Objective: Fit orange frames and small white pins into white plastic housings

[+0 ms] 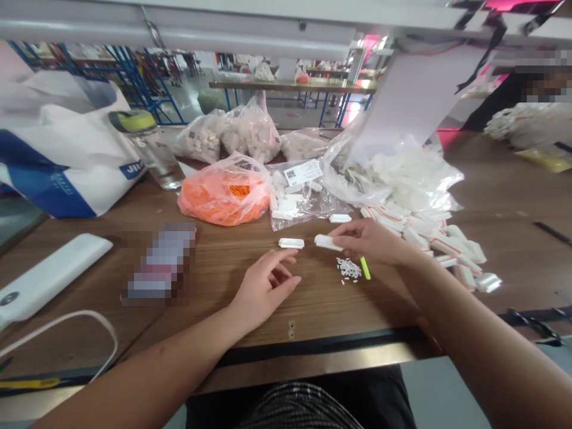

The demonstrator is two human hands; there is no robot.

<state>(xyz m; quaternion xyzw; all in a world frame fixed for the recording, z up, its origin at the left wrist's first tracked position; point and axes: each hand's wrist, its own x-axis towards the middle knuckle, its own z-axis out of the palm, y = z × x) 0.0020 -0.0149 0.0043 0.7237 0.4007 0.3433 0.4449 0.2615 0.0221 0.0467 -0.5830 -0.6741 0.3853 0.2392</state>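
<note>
Right hand (373, 241) is pinching a white plastic piece (326, 242) between thumb and fingertips, just above the wooden counter (313, 307). Left hand (264, 291) is relaxed with fingers loosely curled, and nothing is seen held in it. Its fingertips (291, 256) are just short of a second white plastic piece (291, 243), which is lying flat on the counter; contact cannot be confirmed from this angle. The two pieces are close together, between the hands.

Just below the right hand, a small scatter of white bits (348, 269) is lying beside a lime-green stick (365, 268). The exact kind of either is hard to tell at this resolution.

State of the counter: a few pieces are out, but most stock appears to be bagged. A third white piece (340, 218) is lying loose by a clear bag with a QR label (297, 196), and a small number of similar pieces can be seen in that bag. To the right, a loose heap of white packets with orange-red stripes (447, 250) is spread below a large clear bag of white material (393, 173).

Further back, an orange bag (223, 196) and clear bags of white items (250, 134) are lying full. A glass water bottle with a green lid (147, 149) and a blue-and-white tote bag (58, 155) are placed at the far left.
</note>
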